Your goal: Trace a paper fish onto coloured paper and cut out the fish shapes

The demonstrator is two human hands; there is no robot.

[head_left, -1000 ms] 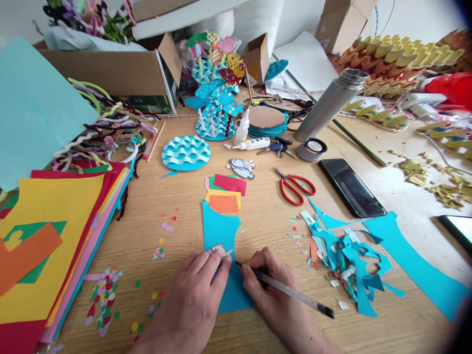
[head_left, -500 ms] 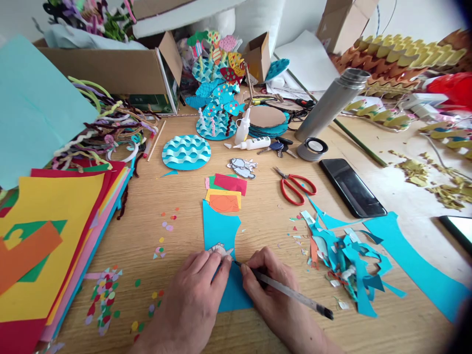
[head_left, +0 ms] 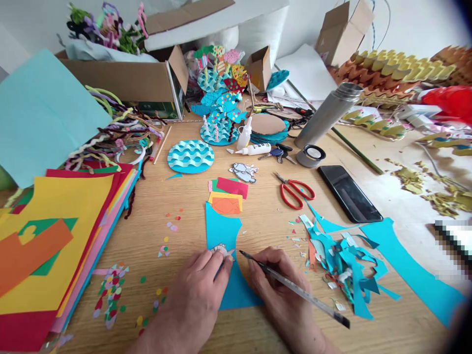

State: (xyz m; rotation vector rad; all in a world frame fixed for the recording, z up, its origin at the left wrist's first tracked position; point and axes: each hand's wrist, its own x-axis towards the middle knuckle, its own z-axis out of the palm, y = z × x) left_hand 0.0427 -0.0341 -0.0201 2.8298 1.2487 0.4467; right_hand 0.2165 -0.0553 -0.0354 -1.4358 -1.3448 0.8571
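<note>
Blue paper point(head_left: 221, 226) with a curved right edge lies flat on the wooden table. My left hand point(head_left: 201, 282) presses a small light fish-shaped cutout point(head_left: 222, 249) onto it, fingertips together at the cutout's lower edge. A black-tipped clear pen point(head_left: 295, 290) is pinched in my right hand point(head_left: 278, 278), its tip just right of the paper's curved edge and apart from the cutout. Beyond the blue paper are an orange piece with a drawn fish outline point(head_left: 225, 205), a red strip point(head_left: 233, 187) and another fish cutout point(head_left: 244, 172).
Red-handled scissors point(head_left: 295, 192), a phone point(head_left: 349, 193) and blue paper scraps point(head_left: 342, 265) lie to the right. A metal flask point(head_left: 328, 115) leans behind. Coloured sheets point(head_left: 73, 196) are stacked at the left. Glue bottles point(head_left: 258, 149) and a wavy blue disc point(head_left: 191, 156) are farther back.
The pen tip has moved up and right, away from the cutout, with my right hand shifting slightly right. My left hand still holds the cutout down. The camera view has shifted slightly.
</note>
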